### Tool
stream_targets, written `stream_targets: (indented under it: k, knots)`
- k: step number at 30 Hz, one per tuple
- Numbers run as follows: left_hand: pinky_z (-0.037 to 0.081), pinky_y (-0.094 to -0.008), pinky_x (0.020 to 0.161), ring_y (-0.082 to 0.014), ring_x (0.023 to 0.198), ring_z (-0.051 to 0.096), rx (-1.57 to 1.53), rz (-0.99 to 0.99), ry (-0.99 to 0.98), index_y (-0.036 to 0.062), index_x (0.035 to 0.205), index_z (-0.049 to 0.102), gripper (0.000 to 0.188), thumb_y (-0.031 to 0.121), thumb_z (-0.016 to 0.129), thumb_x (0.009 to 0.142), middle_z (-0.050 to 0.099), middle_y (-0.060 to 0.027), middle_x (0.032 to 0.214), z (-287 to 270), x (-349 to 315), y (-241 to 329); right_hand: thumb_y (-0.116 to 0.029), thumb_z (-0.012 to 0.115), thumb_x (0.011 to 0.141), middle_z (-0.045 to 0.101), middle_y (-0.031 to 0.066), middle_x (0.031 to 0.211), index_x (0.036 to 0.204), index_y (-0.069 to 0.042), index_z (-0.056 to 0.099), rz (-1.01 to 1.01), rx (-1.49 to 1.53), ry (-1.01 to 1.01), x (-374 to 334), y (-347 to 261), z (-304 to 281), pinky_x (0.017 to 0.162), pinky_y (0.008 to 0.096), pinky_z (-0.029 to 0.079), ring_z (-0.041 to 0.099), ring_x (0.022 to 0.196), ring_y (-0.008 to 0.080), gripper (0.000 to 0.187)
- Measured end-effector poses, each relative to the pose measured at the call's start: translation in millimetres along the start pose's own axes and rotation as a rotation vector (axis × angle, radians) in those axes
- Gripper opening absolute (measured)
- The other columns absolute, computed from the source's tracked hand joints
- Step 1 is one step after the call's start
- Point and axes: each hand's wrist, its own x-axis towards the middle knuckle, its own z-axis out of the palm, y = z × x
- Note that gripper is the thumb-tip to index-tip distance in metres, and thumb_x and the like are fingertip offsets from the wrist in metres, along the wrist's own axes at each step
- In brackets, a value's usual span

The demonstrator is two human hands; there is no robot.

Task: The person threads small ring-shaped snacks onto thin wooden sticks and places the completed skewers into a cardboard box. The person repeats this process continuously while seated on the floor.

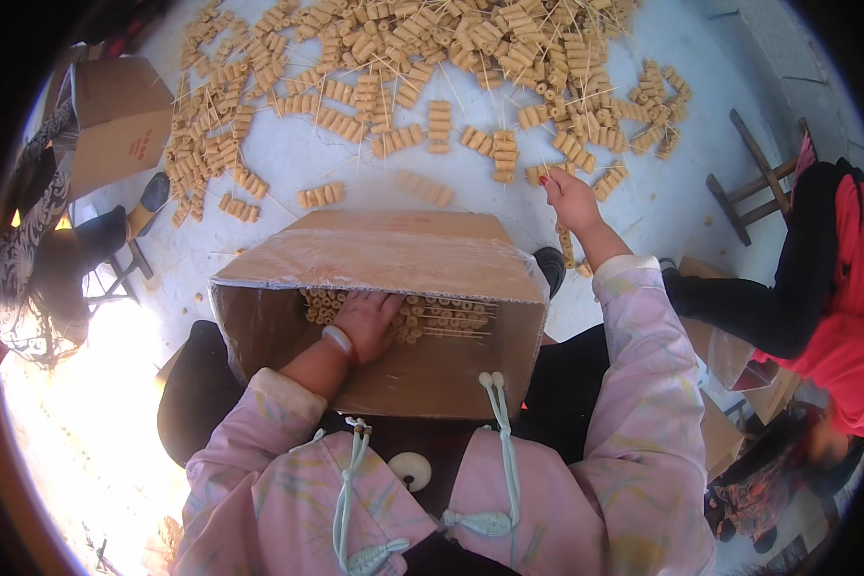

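An open cardboard box (384, 259) sits on its side between my legs, its opening toward me. Inside it, skewers of tan ring-shaped rolls (442, 315) are stacked at the back, thin sticks pointing right. My left hand (367, 322), a pale bangle on its wrist, lies over that stack with fingers stretched out. Beyond the box's right corner my right hand (576, 204) is closed in a pinch at the near edge of the pile. A skewer of rolls (565, 246) shows just below it and appears to be in its grip.
A large heap of skewered rolls (432, 38) covers the far part of the pale surface, with loose skewers scattered nearer. Another cardboard box (120, 120) and a seated person are at left. A person in red (854, 298) sits at right, near a wooden stool (754, 178).
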Motion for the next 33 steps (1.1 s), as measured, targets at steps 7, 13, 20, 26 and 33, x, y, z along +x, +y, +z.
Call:
stream_targets:
  k: [7,13,20,26,33]
  knots:
    - [0.042,-0.0478,0.094,-0.0378,0.108,0.057,-0.009,0.033,0.046,0.0057,0.128,0.052,0.057,0.028,0.067,0.078,0.058,-0.0194,0.118,1.1,-2.5,-0.5,-0.046,0.065,0.083,0.063,0.0061,0.067,0.092,-0.002,0.063,0.425,0.132,-0.107,59.0,-27.6,58.2,0.054,0.0326,0.048,0.059,0.058,0.0157,0.045]
    - [0.041,-0.0473,0.098,-0.0353,0.111,0.055,-0.085,0.01,0.085,0.0074,0.126,0.055,0.048,0.021,0.063,0.08,0.058,-0.0174,0.119,-7.5,-2.6,4.6,-0.041,0.07,0.08,0.064,0.0062,0.069,0.084,-0.002,0.065,0.361,0.172,-0.096,53.9,-26.0,64.7,0.055,0.032,0.048,0.06,0.059,0.0157,0.039]
    - [0.047,-0.0433,0.091,-0.0321,0.107,0.059,-0.06,0.404,0.453,0.007,0.115,0.061,0.039,0.014,0.066,0.077,0.059,-0.0137,0.117,-43.6,-0.4,34.2,-0.032,0.066,0.082,0.068,0.013,0.082,0.091,-0.003,0.066,0.07,0.029,-0.212,-5.3,-67.2,-87.7,0.069,0.038,0.051,0.066,0.076,0.0265,0.031]
    - [0.049,-0.0412,0.089,-0.0316,0.107,0.059,-0.049,0.634,0.864,0.0044,0.119,0.057,0.054,0.009,0.074,0.069,0.058,-0.0156,0.12,-141.8,-17.8,116.4,-0.027,0.068,0.083,0.065,0.0111,0.076,0.084,-0.005,0.059,-0.306,-0.44,0.078,-125.2,-183.7,-210.3,0.065,0.0417,0.049,0.064,0.074,0.0313,0.024]
    - [0.048,-0.0376,0.09,-0.0276,0.104,0.061,-0.293,0.313,0.391,0.0022,0.124,0.057,0.053,0.016,0.076,0.076,0.063,-0.0149,0.115,-211.6,-47.4,143.6,-0.021,0.068,0.081,0.056,0.0067,0.073,0.087,-0.008,0.055,-0.938,-0.687,0.225,-250.9,-307.3,-192.9,0.065,0.0412,0.046,0.058,0.07,0.028,0.019]
